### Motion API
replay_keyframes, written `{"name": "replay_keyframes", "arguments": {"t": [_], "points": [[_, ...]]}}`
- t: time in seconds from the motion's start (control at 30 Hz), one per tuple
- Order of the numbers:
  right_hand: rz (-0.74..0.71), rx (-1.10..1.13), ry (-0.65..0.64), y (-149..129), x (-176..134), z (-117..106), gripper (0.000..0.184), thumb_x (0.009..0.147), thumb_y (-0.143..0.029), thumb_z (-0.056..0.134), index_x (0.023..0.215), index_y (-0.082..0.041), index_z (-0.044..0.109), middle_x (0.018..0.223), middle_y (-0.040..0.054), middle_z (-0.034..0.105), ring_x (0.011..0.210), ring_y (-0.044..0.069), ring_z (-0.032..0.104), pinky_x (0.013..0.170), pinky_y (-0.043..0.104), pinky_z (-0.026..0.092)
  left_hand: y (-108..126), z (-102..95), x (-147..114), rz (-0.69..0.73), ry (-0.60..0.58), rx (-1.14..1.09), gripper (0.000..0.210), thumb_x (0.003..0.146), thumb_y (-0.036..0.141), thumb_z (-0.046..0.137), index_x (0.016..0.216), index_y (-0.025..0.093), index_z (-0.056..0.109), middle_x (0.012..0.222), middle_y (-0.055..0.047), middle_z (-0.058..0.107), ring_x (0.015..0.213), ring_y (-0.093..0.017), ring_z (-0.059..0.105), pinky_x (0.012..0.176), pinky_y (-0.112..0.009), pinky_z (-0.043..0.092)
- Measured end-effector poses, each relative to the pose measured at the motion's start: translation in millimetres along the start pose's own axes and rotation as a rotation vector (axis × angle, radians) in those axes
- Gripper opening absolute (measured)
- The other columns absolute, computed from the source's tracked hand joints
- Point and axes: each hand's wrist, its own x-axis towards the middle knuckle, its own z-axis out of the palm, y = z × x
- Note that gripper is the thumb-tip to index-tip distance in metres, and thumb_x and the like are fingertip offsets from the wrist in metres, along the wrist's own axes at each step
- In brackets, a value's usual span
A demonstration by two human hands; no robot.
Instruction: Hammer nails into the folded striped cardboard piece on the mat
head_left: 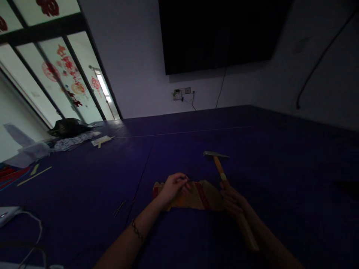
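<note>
My right hand [234, 200] is wrapped round the wooden handle of a hammer [219, 167]. The metal head points away from me, raised to the right of a torn piece of brown cardboard [214, 194] with red markings. Over the left part of that cardboard is my left hand [176, 186], its thumb and forefinger pinched together. Whatever sits between those fingertips is too small and dark to name. Left of the cardboard, several thin dark metal pieces [119, 208], possibly nails, lie on the purple surface [179, 149].
At the far left are a black bag [68, 127], a clear plastic container [32, 153] and a small white packet [101, 141]. A thin pale stick [34, 176] lies nearer. A white device [9, 215] with a cable occupies the near left. Beyond, a television [221, 33] hangs above wall sockets [183, 91].
</note>
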Motion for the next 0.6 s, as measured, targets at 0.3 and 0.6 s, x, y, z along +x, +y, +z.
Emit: {"name": "replay_keyframes", "arguments": {"t": [0.3, 0.6], "points": [[0.033, 0.124, -0.031, 6, 5, -2, 0.032, 0.057, -0.035, 0.066, 0.078, -0.024, 0.046, 0.031, -0.0173, 0.025, 0.018, 0.001, 0.006, 0.019, 0.011, 0.014, -39, 21.3, 30, -0.002, 0.073, 0.241, 0.021, 0.069, 0.029, 0.058, 0.073, 0.010, 0.065, 0.068, -0.005, 0.066, 0.059, -0.012, 0.059, 0.058, -0.024, 0.047], [0.058, 0.214, -0.064, 9, 4, -7, 0.035, 0.059, -0.031, 0.067, 0.084, -0.026, 0.043, 0.032, -0.0183, 0.030, 0.019, 0.001, 0.005, 0.019, 0.010, 0.018, -39, 27.4, 23, 0.114, 0.143, 0.624, 0.010, 0.068, 0.021, 0.059, 0.071, 0.019, 0.068, 0.079, -0.001, 0.068, 0.074, -0.014, 0.060, 0.075, -0.026, 0.044]]}}
